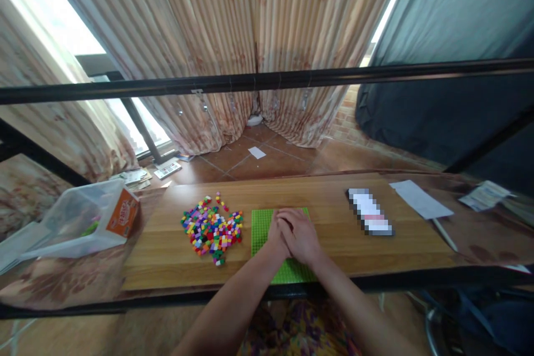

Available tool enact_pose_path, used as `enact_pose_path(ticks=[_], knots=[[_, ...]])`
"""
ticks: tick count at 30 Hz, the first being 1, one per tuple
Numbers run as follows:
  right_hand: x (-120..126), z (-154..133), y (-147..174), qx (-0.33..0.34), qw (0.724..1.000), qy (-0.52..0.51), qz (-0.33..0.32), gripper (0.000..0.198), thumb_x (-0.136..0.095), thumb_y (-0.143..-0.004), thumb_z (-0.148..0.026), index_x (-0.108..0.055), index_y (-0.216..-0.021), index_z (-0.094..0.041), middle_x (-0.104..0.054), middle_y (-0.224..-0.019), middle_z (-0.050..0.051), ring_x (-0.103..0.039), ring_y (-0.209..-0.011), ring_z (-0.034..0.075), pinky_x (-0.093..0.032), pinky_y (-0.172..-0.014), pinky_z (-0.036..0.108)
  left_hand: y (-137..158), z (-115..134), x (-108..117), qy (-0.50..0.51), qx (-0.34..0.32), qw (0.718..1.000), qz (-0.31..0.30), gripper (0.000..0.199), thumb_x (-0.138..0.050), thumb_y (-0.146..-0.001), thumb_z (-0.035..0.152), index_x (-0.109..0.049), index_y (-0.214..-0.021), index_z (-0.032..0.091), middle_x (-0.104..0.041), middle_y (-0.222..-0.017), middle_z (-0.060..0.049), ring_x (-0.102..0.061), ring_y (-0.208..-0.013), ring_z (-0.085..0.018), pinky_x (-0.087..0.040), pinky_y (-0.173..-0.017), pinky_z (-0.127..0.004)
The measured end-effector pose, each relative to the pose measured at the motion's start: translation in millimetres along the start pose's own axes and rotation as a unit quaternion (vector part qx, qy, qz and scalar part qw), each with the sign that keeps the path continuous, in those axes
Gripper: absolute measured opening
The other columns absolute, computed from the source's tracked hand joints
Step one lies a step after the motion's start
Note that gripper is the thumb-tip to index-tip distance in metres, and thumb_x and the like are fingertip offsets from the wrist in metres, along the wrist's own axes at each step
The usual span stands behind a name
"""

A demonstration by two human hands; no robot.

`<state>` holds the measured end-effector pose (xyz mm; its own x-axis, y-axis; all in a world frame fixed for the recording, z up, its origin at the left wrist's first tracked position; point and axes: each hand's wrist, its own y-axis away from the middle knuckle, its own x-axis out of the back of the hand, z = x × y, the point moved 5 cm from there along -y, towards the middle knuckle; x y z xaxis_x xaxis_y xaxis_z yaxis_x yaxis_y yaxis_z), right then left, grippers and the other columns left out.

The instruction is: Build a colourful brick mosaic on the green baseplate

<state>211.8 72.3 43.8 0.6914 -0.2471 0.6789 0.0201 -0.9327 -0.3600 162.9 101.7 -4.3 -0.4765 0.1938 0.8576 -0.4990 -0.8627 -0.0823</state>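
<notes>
My left hand (278, 235) and my right hand (303, 233) are folded together over a green studded baseplate (259, 221). The right lies partly on top of the left, its fingers closed over it. Most of the left hand's fingers are covered, and no object shows in either hand. Left of the baseplate, small multicoloured building bricks (212, 231) are spread in a loose pile on the wooden board (334, 200).
A clear plastic bin (79, 233) with an orange label stands at the left. To the right are a phone (371, 211) with a blurred screen, a white paper sheet (421, 199) and a white pen (444, 235). A black metal bar (267, 80) crosses beyond the table.
</notes>
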Motion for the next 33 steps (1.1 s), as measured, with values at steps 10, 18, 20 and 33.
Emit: enact_pose_path(ticks=[10, 18, 20, 33], knots=[[15.7, 32.9, 38.6, -0.050, 0.990, -0.003, 0.129, 0.041, -0.042, -0.096, -0.044, -0.061, -0.122, -0.018, -0.062, -0.127, 0.016, -0.054, -0.122, 0.027, -0.041, -0.106, 0.051, 0.5, 11.5, 37.0, 0.017, -0.042, 0.998, 0.051, 0.031, -0.047, -0.093, 0.023, -0.063, -0.117, 0.014, -0.069, -0.112, -0.012, -0.062, -0.108, -0.024, -0.046, -0.104, -0.041], [1.6, 77.1, 54.9, -0.088, 0.985, 0.055, 0.138, 0.052, -0.035, -0.096, -0.049, -0.056, -0.129, -0.014, -0.063, -0.123, 0.019, -0.057, -0.115, 0.028, -0.044, -0.099, 0.050, 28.6, -12.6, 77.7, 0.200, -0.018, 0.944, 0.261, 0.024, -0.049, -0.094, 0.022, -0.065, -0.112, 0.020, -0.072, -0.111, -0.008, -0.065, -0.108, -0.021, -0.051, -0.099, -0.038], [-0.4, 78.9, 55.1, -0.099, 0.983, 0.082, 0.133, 0.053, -0.033, -0.097, -0.049, -0.058, -0.125, -0.012, -0.064, -0.121, 0.019, -0.057, -0.113, 0.029, -0.044, -0.098, 0.049, 46.6, -27.9, 82.5, 0.204, -0.004, 0.939, 0.278, 0.023, -0.051, -0.093, 0.020, -0.066, -0.110, 0.019, -0.073, -0.110, -0.008, -0.066, -0.106, -0.021, -0.052, -0.098, -0.039], [3.2, 84.5, 31.4, -0.116, 0.960, 0.252, 0.046, 0.031, -0.042, -0.096, -0.027, -0.065, -0.114, -0.019, -0.063, -0.125, 0.011, -0.051, -0.106, 0.026, -0.037, -0.084, 0.038, 182.6, -124.0, 109.8, 0.064, 0.127, 0.940, 0.309, 0.025, -0.055, -0.091, 0.030, -0.067, -0.109, 0.018, -0.072, -0.107, -0.010, -0.067, -0.103, -0.025, -0.054, -0.096, -0.041]])
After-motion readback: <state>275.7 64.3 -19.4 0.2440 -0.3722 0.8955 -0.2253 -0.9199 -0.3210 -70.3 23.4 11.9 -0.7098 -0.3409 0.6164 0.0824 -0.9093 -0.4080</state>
